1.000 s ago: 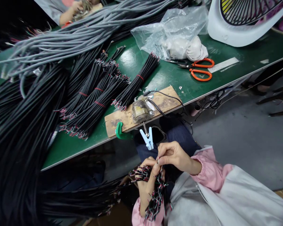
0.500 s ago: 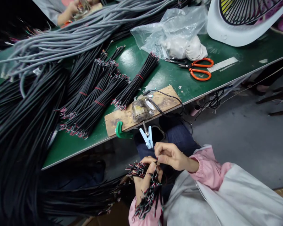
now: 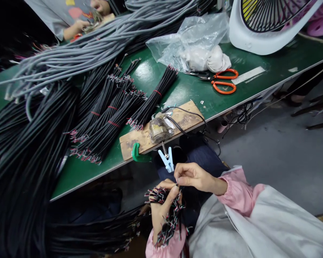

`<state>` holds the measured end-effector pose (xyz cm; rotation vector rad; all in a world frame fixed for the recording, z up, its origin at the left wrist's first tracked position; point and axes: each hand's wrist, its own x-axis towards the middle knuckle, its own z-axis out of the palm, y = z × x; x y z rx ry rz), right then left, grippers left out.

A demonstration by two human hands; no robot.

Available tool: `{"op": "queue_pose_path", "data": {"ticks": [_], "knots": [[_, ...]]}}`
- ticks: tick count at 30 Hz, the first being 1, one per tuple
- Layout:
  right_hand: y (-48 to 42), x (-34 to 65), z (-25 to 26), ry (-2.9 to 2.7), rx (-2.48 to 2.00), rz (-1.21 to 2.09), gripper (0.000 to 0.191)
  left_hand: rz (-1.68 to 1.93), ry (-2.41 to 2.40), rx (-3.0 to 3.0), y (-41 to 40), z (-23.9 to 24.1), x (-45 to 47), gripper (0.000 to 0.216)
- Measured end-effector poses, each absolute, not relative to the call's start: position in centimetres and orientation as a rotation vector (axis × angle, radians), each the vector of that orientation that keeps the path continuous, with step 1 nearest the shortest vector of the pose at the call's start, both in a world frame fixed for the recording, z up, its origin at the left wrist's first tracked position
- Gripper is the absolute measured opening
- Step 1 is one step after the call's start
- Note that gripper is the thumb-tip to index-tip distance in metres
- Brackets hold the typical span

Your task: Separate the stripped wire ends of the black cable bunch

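My left hand is closed round a bundle of black cables whose stripped red, green and white wire ends fan out above and below my fingers. My right hand pinches one thin wire end at the top of that bundle, thumb and forefinger pressed together. Both hands sit over my lap, just below the green table's edge. Right above them a pale blue clothespin hangs from a small motor device fixed on a wooden board, held by a green clamp.
Tied bundles of black cables and long grey cables cover the table's left. Orange scissors, a plastic bag with white cloth and a white fan stand at the right. Another person's hands work at the far side.
My hands and the cable bundle have shifted only slightly; my right hand's pinch sits a little lower on the wire ends. The view has drifted a bit to the right.
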<state>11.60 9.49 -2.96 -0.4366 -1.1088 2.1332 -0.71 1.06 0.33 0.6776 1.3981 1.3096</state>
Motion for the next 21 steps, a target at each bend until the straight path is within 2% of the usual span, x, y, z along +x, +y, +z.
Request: {"op": "queue_pose_path", "data": {"ticks": [2, 7, 11, 15, 21], "knots": [[10.4, 11.6, -2.7, -1.043, -0.477, 2.211, 0.038, 1.267, 1.480, 0.773, 1.3, 0.4, -1.3, 0.018], [13.0, 10.5, -1.4, -1.114, -0.559, 2.031, 0.047, 1.250, 1.597, 0.996, 1.8, 1.2, -2.0, 0.007], [13.7, 8.7, -1.3, -1.003, -0.319, 2.246, 0.059, 1.304, 1.591, 1.106, 2.5, 2.5, -2.0, 0.008], [13.6, 7.4, -1.7, -0.680, -0.302, 2.411, 0.053, 1.324, 1.595, 1.120, 3.2, 3.1, -2.3, 0.009], [13.8, 7.0, -1.0, -0.659, -0.395, 2.346, 0.046, 1.276, 1.652, 1.095, 4.0, 2.9, -2.5, 0.009]]}}
